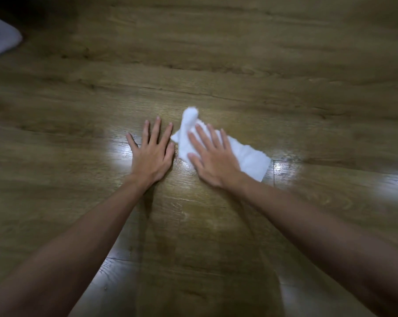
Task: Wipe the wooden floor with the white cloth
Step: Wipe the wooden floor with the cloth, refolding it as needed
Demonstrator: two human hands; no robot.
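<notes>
A white cloth [248, 156] lies crumpled on the wooden floor [193, 72], stretching from a raised tip at its far end to a flat end at the right. My right hand [213, 156] presses flat on top of the cloth, fingers spread and straight, covering its middle. My left hand [151, 148] rests palm down on the bare floor just left of the cloth, fingers spread, holding nothing. Its thumb side almost touches the cloth's left corner. The picture is blurred with motion.
Bright glare patches shine on the floor at the left of my left hand and at the right of the cloth. A pale grey fabric thing [0, 40] lies at the far left edge. Brown plank floor fills the view.
</notes>
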